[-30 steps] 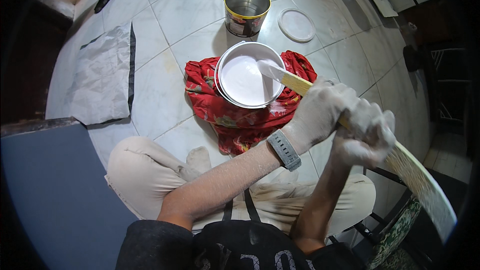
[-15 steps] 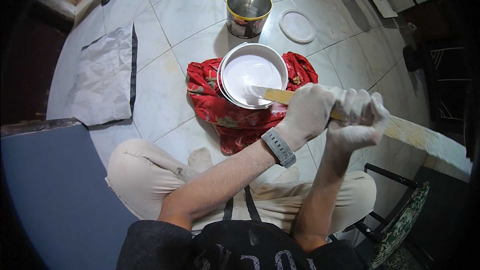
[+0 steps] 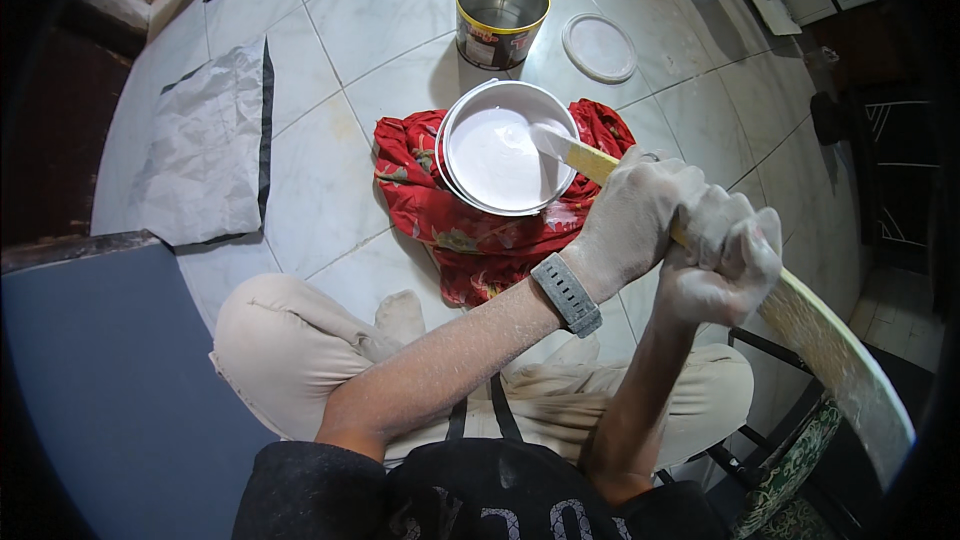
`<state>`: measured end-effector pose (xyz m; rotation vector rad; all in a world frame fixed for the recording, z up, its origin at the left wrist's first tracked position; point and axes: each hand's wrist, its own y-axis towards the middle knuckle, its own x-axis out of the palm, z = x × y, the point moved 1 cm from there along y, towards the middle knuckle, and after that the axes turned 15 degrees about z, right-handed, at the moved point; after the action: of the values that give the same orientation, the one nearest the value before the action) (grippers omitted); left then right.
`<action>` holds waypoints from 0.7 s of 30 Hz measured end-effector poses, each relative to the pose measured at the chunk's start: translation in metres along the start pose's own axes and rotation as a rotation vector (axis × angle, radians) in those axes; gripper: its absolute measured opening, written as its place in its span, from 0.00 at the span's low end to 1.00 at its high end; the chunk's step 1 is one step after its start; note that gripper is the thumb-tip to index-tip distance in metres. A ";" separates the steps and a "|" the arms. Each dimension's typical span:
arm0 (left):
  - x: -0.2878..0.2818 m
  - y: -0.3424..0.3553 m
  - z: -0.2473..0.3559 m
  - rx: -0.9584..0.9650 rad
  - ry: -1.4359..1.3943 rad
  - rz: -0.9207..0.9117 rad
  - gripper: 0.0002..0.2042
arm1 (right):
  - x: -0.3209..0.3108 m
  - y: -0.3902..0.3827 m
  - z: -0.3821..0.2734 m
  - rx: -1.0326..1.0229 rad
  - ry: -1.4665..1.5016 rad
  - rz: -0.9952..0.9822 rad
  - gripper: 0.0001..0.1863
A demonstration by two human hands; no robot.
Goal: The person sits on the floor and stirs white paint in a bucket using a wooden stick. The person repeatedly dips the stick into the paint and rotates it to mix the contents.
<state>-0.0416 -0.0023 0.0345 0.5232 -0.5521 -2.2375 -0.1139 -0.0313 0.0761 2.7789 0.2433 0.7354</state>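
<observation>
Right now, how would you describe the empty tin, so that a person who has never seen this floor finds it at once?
Start at the red cloth on the pale tiled floor, where the bucket of white paint stands. Just beyond the bucket is the empty tin. Unlike the bucket, it is smaller, shiny bare metal inside, and has a yellow band.

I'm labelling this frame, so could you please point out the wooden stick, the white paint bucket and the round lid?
wooden stick [image 3: 590, 162], head view, on the bare shaft above the paint.
white paint bucket [image 3: 458, 112], head view, on its rim.
round lid [image 3: 599, 46], head view, on its centre.
</observation>
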 end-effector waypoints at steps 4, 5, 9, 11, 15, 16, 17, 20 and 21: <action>0.000 -0.010 -0.016 -0.128 -0.028 -0.007 0.05 | 0.005 -0.002 0.014 0.093 -0.114 0.047 0.15; 0.000 -0.010 -0.017 -0.158 -0.034 -0.012 0.06 | 0.004 0.000 0.017 0.114 -0.136 0.063 0.15; -0.003 -0.014 -0.020 -0.284 0.004 -0.103 0.04 | 0.005 0.004 0.027 0.283 0.060 0.174 0.15; -0.002 -0.015 -0.019 -0.261 0.039 -0.099 0.05 | 0.001 0.007 0.026 0.279 0.060 0.187 0.16; -0.002 -0.010 -0.004 -0.183 0.060 -0.039 0.05 | 0.003 0.009 0.008 0.207 0.093 0.201 0.16; 0.001 -0.011 -0.004 -0.121 0.083 -0.049 0.04 | 0.002 0.010 0.004 0.187 0.115 0.201 0.16; 0.001 -0.009 -0.001 -0.086 0.091 -0.048 0.04 | 0.000 0.012 0.000 0.166 0.137 0.201 0.16; 0.001 -0.004 0.007 0.016 0.107 -0.005 0.03 | -0.005 0.009 -0.010 0.103 0.136 0.118 0.17; 0.002 -0.003 0.007 0.048 0.109 0.038 0.04 | -0.004 0.007 -0.013 0.085 0.112 0.104 0.17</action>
<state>-0.0489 -0.0004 0.0385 0.6494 -0.5564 -2.1497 -0.1228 -0.0366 0.0876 2.8522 0.1551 0.9279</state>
